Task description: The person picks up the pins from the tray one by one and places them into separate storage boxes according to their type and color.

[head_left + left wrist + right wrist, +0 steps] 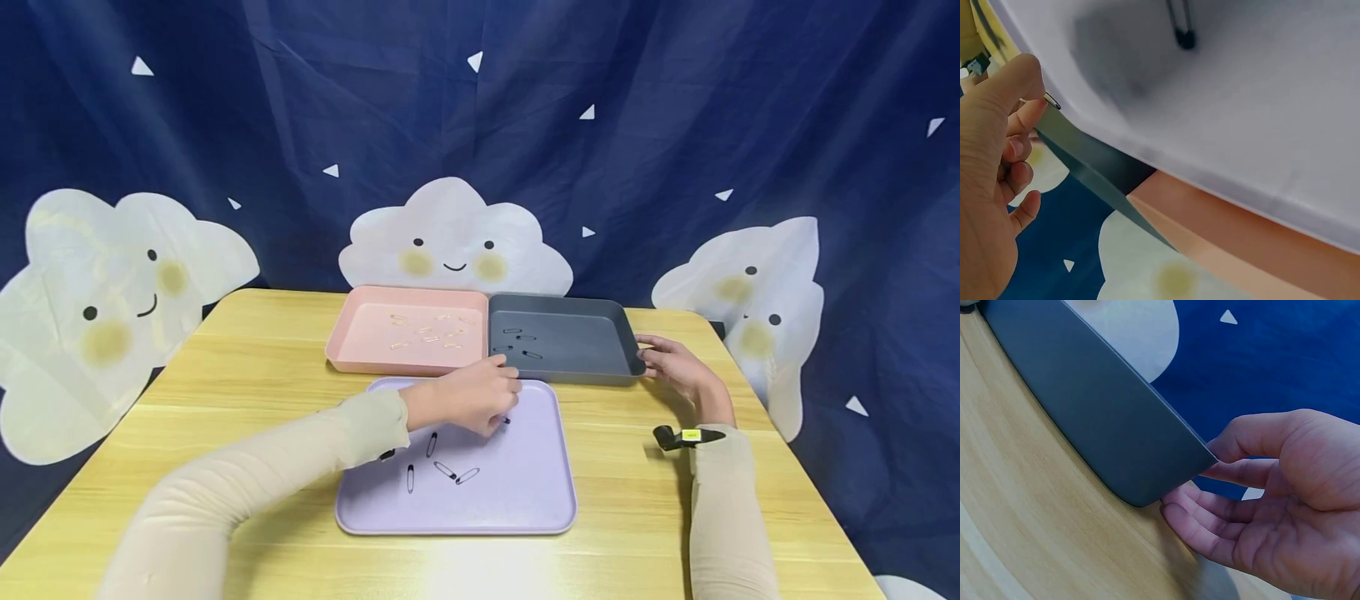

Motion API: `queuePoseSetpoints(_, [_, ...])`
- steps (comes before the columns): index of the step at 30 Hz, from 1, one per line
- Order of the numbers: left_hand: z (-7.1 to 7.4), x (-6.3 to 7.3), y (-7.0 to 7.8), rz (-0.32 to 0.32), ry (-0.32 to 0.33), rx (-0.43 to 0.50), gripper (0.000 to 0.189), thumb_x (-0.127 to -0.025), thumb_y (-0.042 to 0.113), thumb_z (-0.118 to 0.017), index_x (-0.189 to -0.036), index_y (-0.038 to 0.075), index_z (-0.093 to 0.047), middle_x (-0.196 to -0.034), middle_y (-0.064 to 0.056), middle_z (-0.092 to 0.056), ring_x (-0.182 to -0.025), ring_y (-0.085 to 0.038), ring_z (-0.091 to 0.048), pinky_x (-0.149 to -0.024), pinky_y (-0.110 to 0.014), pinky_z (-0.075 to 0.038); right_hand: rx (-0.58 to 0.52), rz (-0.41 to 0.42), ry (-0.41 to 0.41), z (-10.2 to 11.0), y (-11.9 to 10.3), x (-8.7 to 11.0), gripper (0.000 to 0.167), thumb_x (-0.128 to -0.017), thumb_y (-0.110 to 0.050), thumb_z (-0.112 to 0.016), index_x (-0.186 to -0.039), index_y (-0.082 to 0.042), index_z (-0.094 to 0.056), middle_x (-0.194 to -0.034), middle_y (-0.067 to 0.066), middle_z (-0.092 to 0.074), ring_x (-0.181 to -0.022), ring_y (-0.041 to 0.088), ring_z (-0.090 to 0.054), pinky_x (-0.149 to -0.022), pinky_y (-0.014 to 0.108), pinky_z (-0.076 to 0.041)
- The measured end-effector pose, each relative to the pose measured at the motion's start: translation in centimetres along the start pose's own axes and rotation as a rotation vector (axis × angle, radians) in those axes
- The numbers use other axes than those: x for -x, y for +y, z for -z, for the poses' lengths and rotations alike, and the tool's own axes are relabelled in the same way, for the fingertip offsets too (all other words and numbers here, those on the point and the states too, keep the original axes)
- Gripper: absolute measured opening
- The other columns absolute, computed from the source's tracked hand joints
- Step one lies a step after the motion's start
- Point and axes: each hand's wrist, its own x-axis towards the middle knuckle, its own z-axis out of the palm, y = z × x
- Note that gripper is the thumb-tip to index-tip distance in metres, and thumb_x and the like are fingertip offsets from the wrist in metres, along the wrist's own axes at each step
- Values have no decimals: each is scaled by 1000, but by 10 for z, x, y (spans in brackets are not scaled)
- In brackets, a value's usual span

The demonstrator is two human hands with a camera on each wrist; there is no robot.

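Observation:
My left hand (pixel 476 398) is over the far part of the lilac tray (pixel 525 508), with thumb and forefinger pinching a small safety pin (pixel 1052 100). Only one end of that pin shows past the fingertips. Several black safety pins (pixel 410 478) lie scattered on the lilac tray below the hand. At the right end of the dark grey tray (pixel 570 379), my right hand (pixel 678 367) holds the corner. Its thumb is at the rim and its other fingers are against the outer side. Several black safety pins (pixel 532 355) lie in the left part of the grey tray.
A pink tray (pixel 405 367) stands against the grey tray's left side, with several gold-coloured safety pins (pixel 430 339) in it. All three trays are on a wooden table (pixel 630 500). Behind the table hangs a dark blue curtain (pixel 420 100) with cloud pictures.

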Motion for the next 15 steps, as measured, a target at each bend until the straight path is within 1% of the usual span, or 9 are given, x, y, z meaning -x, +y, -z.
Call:
queuePoseSetpoints(4, [6, -6, -6, 22, -5, 8, 9, -79, 31, -75, -78, 22, -73, -90, 9, -68, -87, -14, -57, -77, -31, -39, -10, 0, -2, 0, 1, 0, 59, -106, -8, -45, -156, 13, -20, -100, -12, -61, -86, -2, -60, -77, 17, -54])
queuePoseSetpoints(9, [9, -13, -15, 48, 19, -12, 10, -78, 30, -74, -77, 21, -71, -91, 7, -69, -87, -15, -58, -78, -32, -40, -19, 2, -5, 0, 1, 0, 59, -106, -7, -44, -156, 13, -20, -100, -12, -63, -87, -2, -62, -77, 17, -55])
queuePoseSetpoints(13, [12, -19, -23, 68, 21, -28, 10, -78, 30, -73, -77, 21, -71, -91, 7, -68, -88, -16, -57, -79, -33, -41, -17, 1, -4, 0, 2, 0, 58, -107, -8, -44, -156, 12, -20, -101, -11, -62, -86, -2, -61, -77, 17, -54])
queuePoseSetpoints(15, [12, -22, -28, 80, 26, -13, 8, -78, 28, -72, -75, 20, -71, -90, 6, -67, -88, -17, -57, -79, -34, -41, -12, 1, -2, 0, 1, 0, 58, -107, -8, -44, -156, 12, -20, -101, -11, -61, -86, -2, -61, -77, 16, -54])
